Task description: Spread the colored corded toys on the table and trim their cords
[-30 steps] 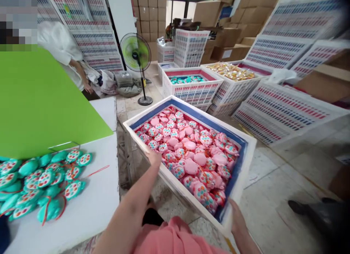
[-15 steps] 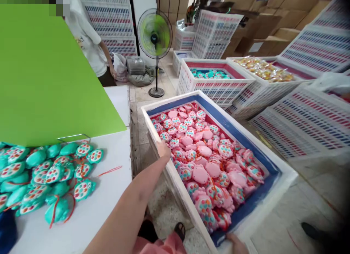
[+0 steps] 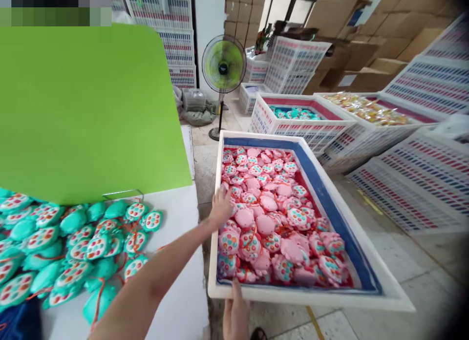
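A white crate (image 3: 366, 276) with a blue and red lining holds many pink toys (image 3: 267, 203) with coloured dots. My left hand (image 3: 222, 207) lies over the crate's left rim, fingers spread and touching it or the toys beside it. At the near rim, my right hand (image 3: 235, 313) grips the crate, thumb on top and fingers below the edge. Teal toys (image 3: 73, 242) with red cords are heaped on the white table (image 3: 176, 262) to the left of my left arm.
A large green panel (image 3: 91, 110) stands on the table. Beyond the crate are a standing fan (image 3: 223, 69), a crate of teal toys (image 3: 293, 125) and a crate of wrapped items (image 3: 370, 110). More crates (image 3: 421, 179) stand right.
The pink-toy crate has turned, its near end swinging left towards the table. My right hand has moved left with it. My left hand's fingers now reach over the rim. The person behind the panel is out of view.
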A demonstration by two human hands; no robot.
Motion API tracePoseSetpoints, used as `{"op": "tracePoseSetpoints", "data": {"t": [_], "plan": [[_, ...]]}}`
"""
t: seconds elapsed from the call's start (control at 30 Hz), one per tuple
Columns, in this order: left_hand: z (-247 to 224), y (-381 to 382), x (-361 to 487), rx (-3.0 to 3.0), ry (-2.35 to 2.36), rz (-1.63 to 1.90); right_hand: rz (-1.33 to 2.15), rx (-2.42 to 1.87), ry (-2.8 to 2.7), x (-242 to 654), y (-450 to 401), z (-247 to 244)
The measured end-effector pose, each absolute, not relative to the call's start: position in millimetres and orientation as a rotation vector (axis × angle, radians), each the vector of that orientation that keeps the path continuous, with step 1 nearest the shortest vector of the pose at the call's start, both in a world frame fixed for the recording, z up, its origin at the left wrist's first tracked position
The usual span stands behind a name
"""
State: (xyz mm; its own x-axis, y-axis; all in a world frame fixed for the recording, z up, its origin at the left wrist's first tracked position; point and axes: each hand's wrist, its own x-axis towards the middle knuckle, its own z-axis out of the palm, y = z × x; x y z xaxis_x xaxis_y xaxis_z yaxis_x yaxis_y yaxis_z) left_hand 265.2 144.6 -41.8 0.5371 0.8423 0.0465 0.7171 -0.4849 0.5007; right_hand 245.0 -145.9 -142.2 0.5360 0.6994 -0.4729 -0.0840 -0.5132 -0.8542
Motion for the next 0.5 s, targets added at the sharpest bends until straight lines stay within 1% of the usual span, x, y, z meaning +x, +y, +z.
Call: {"op": "tracePoseSetpoints", "data": {"t": [0.1,0.23,0.3,0.37,0.43,0.5], "plan": [[-62,60,215,2.52,1.103,0.367,1.081,-1.79,-0.291,225,-126,-127],[-77,-13,162,2.552,1.071,0.368,1.281,-1.604,-0.162,243,-144,-108],[-77,-32,147,2.556,1.047,0.371,1.391,-1.61,-0.193,266,-161,-100],[-75,-41,136,2.542,1.027,0.364,1.414,-1.73,-0.356,297,-176,-91],[-74,-43,130,2.501,1.016,0.358,1.279,-1.928,-0.529,333,-188,-81],[-75,-37,126,2.412,1.068,0.381,1.09,-2.048,-0.535,371,-200,-68]]}}
